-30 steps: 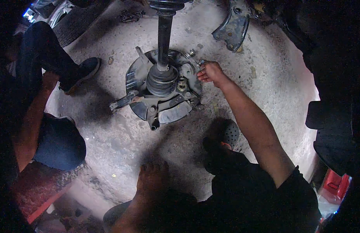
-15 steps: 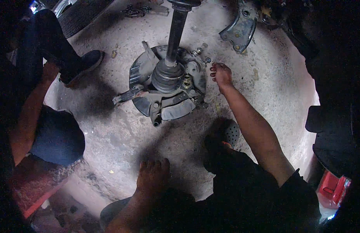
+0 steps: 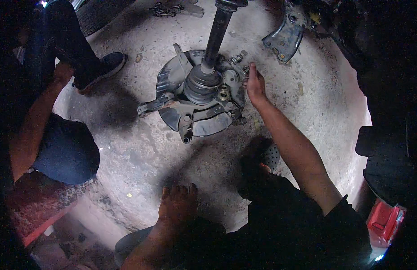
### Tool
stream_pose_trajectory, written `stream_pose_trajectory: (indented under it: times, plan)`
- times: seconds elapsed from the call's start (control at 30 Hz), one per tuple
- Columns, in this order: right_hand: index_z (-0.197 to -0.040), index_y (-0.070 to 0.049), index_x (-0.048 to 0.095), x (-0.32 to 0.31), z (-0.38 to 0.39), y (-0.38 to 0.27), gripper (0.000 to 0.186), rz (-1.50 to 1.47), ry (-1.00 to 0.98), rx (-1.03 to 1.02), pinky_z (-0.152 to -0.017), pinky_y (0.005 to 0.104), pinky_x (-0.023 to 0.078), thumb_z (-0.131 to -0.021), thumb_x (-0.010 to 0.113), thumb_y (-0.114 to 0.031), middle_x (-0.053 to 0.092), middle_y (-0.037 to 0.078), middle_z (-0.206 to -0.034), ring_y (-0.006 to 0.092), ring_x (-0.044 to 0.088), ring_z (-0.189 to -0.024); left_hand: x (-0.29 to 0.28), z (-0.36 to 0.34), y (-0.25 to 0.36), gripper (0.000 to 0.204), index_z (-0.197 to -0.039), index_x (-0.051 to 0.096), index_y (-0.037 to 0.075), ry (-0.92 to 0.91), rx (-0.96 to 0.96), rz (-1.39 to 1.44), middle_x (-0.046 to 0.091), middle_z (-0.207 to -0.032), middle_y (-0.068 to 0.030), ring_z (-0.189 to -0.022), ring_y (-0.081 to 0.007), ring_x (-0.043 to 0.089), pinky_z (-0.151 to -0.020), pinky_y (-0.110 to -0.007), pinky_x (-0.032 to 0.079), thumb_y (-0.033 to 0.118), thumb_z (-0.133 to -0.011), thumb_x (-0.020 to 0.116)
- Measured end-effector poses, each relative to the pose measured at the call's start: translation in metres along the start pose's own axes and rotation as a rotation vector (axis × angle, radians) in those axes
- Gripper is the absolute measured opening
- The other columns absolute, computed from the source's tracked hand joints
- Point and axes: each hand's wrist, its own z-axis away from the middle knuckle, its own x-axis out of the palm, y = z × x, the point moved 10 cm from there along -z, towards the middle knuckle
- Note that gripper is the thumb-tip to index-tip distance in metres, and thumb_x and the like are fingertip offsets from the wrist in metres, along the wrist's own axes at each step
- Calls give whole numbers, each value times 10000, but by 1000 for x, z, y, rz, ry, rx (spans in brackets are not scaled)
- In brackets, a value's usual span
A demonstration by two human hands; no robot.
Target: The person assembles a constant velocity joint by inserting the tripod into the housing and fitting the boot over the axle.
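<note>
A steering knuckle with a round dust shield [image 3: 211, 126] lies on the floor, and a drive shaft [image 3: 217, 37] with a ribbed rubber boot [image 3: 202, 84] rises from it. At its right edge is my right hand [image 3: 256, 86], thumb raised and fingers curled in beside a small bolt end. Whether the fingers grip that bolt is hidden. A second bolt [image 3: 237, 58] sticks out just up and left of it. My left hand [image 3: 178, 203] is in shadow near the lower edge, resting over my knee with its fingers laid out and nothing visible in them.
A black control arm [image 3: 283, 41] lies at the far right. Loose bolts [image 3: 164, 10] and a tire [image 3: 102, 15] are at the back. Another person's arm [image 3: 37, 123] and shoe [image 3: 108, 67] are on the left. A red container [image 3: 385, 220] stands at the lower right.
My right hand has turned so that its thumb points up, and it is now closer against the knuckle's right side. The view has shifted slightly; my left hand stays put.
</note>
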Motion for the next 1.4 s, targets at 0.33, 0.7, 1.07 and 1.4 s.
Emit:
stream_pose_trajectory:
  times: [0.33,0.7,1.07,1.4]
  plan:
    - [-1313,-42,450,13,67,-21,584,-299,14,139,-676,331,517,-1006,395,-535,594,105,-1036,194,635,-815,7,-6,-5,395,-1206,574,15,-193,-63,65,654,-905,-153,-870,-327,631,-836,-513,459,255,-893,547]
    - [-1288,-38,479,6,55,2,626,-516,-54,276,-651,322,515,-988,389,-580,638,116,-1010,192,649,-793,19,3,3,425,-1194,580,27,-37,42,38,653,-947,-172,-923,-340,621,-885,-534,451,317,-885,585]
    - [-1165,-58,651,-25,36,-70,316,-150,-134,-18,-622,277,476,-977,575,-300,666,34,-982,119,575,-721,-4,1,15,469,-1202,583,7,-213,-47,118,659,-980,-196,-983,-359,616,-923,-568,438,337,-869,603]
    - [-957,-20,655,-9,18,-78,373,223,-343,-36,-591,289,459,-964,592,-387,588,17,-767,113,532,-637,20,13,8,482,-1248,561,11,-103,24,72,636,-984,-208,-1017,-383,588,-948,-551,434,309,-870,591]
